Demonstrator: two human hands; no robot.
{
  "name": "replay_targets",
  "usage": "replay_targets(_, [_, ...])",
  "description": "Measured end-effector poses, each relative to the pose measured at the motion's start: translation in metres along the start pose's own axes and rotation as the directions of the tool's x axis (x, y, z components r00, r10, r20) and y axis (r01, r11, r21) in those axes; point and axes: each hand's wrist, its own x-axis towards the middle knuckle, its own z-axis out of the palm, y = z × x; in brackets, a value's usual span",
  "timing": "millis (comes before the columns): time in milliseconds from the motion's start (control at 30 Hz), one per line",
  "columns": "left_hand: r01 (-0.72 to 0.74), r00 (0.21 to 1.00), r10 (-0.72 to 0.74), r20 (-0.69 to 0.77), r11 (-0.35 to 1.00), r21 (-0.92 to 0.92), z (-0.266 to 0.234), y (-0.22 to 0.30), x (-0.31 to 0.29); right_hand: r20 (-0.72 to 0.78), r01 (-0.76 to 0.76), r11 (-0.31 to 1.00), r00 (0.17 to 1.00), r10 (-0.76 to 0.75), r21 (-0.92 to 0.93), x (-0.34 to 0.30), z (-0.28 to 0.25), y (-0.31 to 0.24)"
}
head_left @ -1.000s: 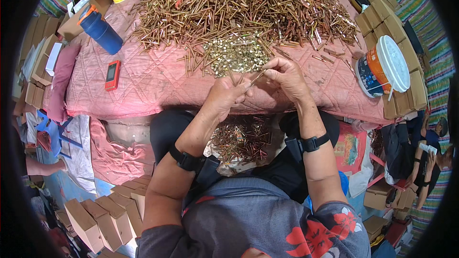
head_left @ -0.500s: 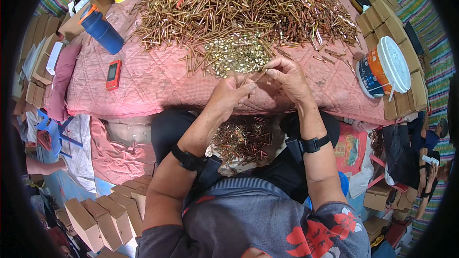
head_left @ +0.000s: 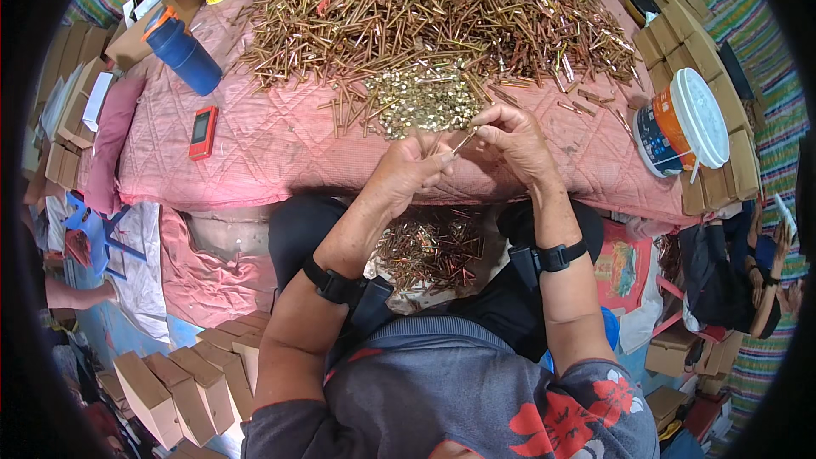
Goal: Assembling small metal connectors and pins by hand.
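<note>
Between my two hands is a thin brass-coloured rod, held slanting above the near part of a pink quilted cover. My left hand is closed, thumb and finger pinching the rod's lower end; some of its fingers are blurred. At the upper end, my right hand pinches with thumb and forefinger; any small piece there is too small to make out. Just beyond my hands lies a heap of small shiny nut-like metal pieces. Behind it spreads a large pile of similar rods.
Left on the cover are a blue bottle with an orange cap and a red device. A white-lidded bucket leans at right beside cardboard boxes. More rods lie between my knees. Another person's arm shows far right.
My hands stay in nearly the same place; the rod between them shows a little more clearly. At far right, the other person's arms and the pale object there have shifted upward in view.
</note>
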Motion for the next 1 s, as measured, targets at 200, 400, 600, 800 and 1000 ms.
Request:
replay_targets(200, [-0.010,1.000,0.010,0.003,0.999,0.039,-0.001,-0.002,-0.001,0.029,-0.055,0.998,0.998,0.054,0.013,-0.003,0.000,-0.007])
replay_targets(400, [-0.008,1.000,0.009,-0.015,0.997,0.082,0.000,-0.002,0.000,0.041,-0.025,1.000,0.999,0.025,0.000,-0.002,0.000,-0.006])
replay_targets(600, [-0.095,0.993,0.108,-0.043,0.966,0.241,0.000,-0.002,-0.002,0.072,-0.056,0.995,0.995,0.062,-0.084,-0.004,-0.002,-0.005])
replay_targets(800, [-0.061,0.996,0.072,-0.043,0.974,0.218,0.002,0.001,-0.002,0.054,0.013,1.000,0.998,-0.012,-0.021,0.000,0.000,0.006])
replay_targets(1000, [-0.044,0.998,0.053,-0.043,0.982,0.182,0.001,0.000,-0.003,0.005,-0.073,0.997,0.997,0.073,-0.014,0.000,0.009,0.001])
